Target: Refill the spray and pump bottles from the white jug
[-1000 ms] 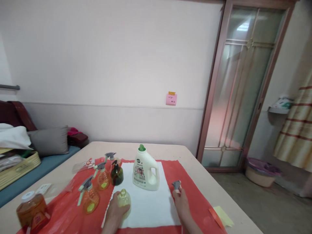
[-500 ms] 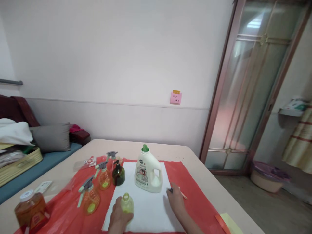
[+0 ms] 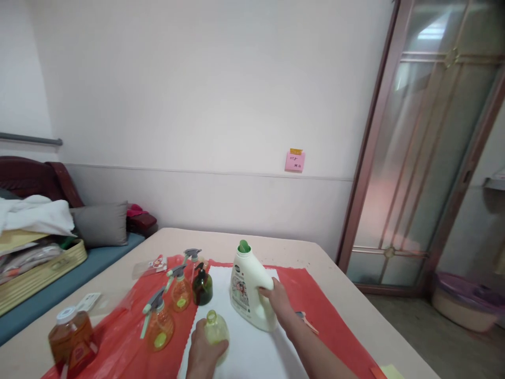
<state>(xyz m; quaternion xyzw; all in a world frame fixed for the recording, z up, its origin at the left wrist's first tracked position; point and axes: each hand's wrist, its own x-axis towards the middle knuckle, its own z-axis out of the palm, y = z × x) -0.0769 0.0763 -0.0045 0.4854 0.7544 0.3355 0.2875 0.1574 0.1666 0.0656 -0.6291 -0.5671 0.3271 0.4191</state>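
My right hand is closed around the handle of a white detergent jug with a green cap, which tilts slightly on a white cloth. My left hand grips a small yellow-green bottle with an open neck, standing on the same cloth near the front edge. A grey spray head lies on the red sheet just right of my right forearm.
Three orange spray bottles and a dark green pump bottle stand in a row on the red sheet. An amber jar is at front left. A bench with cushions and a basket runs along the left; a glass door is on the right.
My right hand let go of the grey spray head, leaving it on the red sheet, and moved left to grip the jug's handle. The camera turned slightly left.
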